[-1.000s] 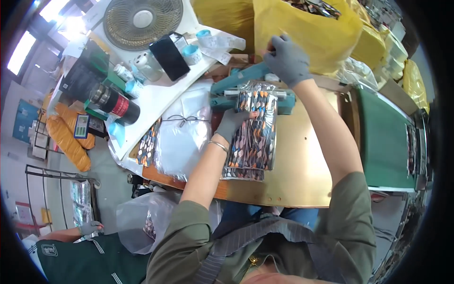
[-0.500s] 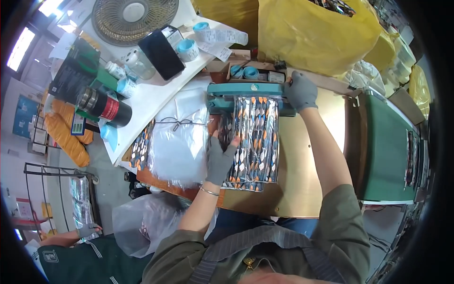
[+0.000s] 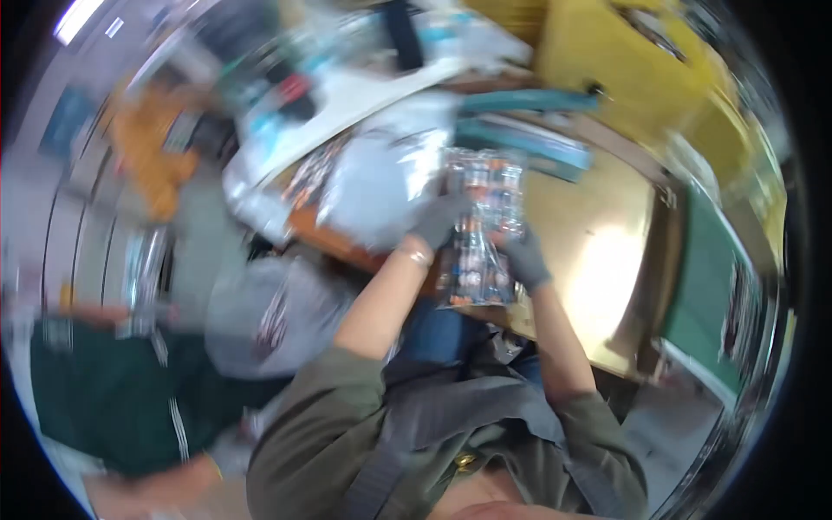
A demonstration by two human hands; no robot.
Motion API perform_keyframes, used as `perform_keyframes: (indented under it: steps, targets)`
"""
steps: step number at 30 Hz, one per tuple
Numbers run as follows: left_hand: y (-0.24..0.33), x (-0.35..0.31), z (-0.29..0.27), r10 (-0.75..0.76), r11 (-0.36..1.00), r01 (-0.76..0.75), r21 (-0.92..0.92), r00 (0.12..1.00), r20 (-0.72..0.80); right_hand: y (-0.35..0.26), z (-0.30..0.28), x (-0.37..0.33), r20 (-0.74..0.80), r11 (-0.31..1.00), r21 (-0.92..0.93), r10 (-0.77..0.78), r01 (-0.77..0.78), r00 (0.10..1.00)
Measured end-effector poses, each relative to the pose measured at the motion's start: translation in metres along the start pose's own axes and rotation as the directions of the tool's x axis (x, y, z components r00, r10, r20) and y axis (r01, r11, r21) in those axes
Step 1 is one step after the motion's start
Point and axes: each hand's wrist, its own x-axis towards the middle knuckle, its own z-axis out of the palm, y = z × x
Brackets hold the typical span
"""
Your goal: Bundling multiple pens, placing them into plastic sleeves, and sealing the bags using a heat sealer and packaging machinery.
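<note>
A clear plastic package (image 3: 479, 195) of dark items with an orange and white diamond pattern hangs between my two gloved hands, in front of the sealer. My left hand (image 3: 439, 221), in a grey glove, is closed on the package's left edge. On its right edge my right hand (image 3: 523, 258) grips the package, thumb across the front. Behind the package stands a teal bar-type bag sealer (image 3: 520, 143) with its long arm (image 3: 537, 101) lifted off the base. The picture is smeared by motion, so finer detail is lost.
Left of the package lies a stack of clear bags (image 3: 373, 182). A white table (image 3: 373, 104) carries blurred items. Right is a brass-coloured work surface (image 3: 598, 260), then a green surface (image 3: 698, 269). Yellow sacks (image 3: 615, 69) stand behind. A co-worker's arm (image 3: 165, 485) shows lower left.
My right hand has left the sealer's arm, which has risen, and now grips the package. Both hands have drawn the package off the sealer toward me. The whole view has swung.
</note>
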Motion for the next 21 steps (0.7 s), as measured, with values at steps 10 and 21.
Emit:
perform_keyframes:
  steps: [10,21]
  targets:
    - [0.117,-0.245,-0.112,0.589,0.745,-0.416,0.522,0.776,-0.223,-0.080,0.175,-0.059,0.631,0.955,0.296,-0.192,-0.005,0.752]
    - [0.011,-0.394,-0.304,0.687,0.190,0.807,0.558,0.297,-0.663,-0.048,0.398,-0.065,0.915,0.181,0.331,-0.301,0.926,-0.268]
